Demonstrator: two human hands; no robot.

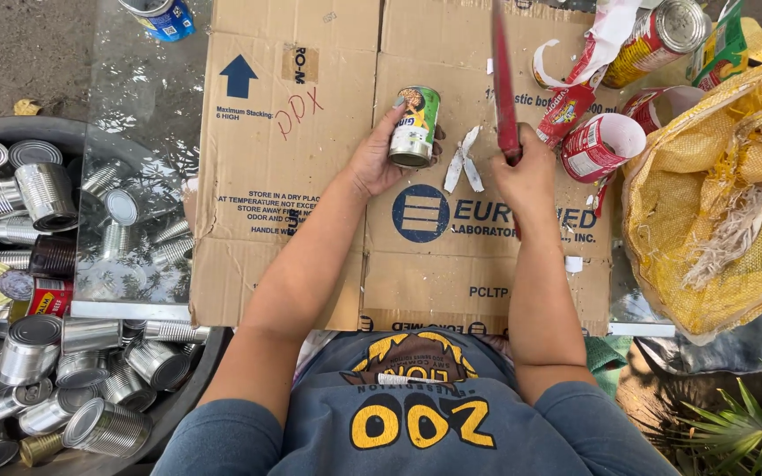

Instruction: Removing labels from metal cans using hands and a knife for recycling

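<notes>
1. The left hand [372, 163] is clamped round a green-labelled tin can [414, 126], upright on the flattened cardboard [293, 176] at frame centre — apparently steadied for cutting.
2. The right hand [526, 176] is closed on a red-handled blade [503, 84], raised just right of the can — not touching it.
3. Torn labels [597, 145] lie upper right; bare cans [37, 353] fill a tub at lower left.

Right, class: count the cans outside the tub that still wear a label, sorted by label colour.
Green-labelled can: 1
Blue-labelled can: 1
Yellow-and-red-labelled can: 1
Total: 3
</notes>
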